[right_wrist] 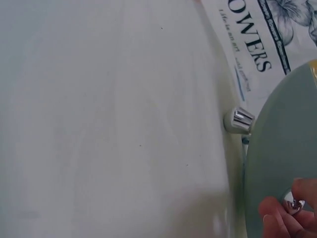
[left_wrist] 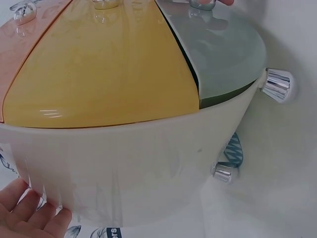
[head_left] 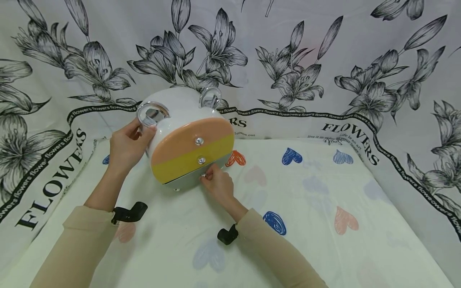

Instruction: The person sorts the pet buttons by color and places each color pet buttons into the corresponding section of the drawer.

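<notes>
A white, rounded drawer box [head_left: 172,100] stands on the cloth, its front split into an orange drawer [head_left: 187,138], a yellow drawer [head_left: 183,162] and a green drawer [left_wrist: 223,49]. Silvery round ears sit on top. My left hand [head_left: 126,146] rests against the box's left side, below one ear [head_left: 153,114]; its fingertips touch the white wall in the left wrist view. With thumb and fingers, my right hand [head_left: 218,185] pinches the small shiny knob [right_wrist: 292,202] of the green drawer. A dark gap shows along that drawer's edge in the left wrist view.
Chrome feet [left_wrist: 278,85] carry the box. It stands on a pale cloth [head_left: 302,248] printed with hearts. Behind and at the sides hangs a white curtain [head_left: 252,24] with black flowers and lettering. Black camera mounts [head_left: 130,212] are on both wrists.
</notes>
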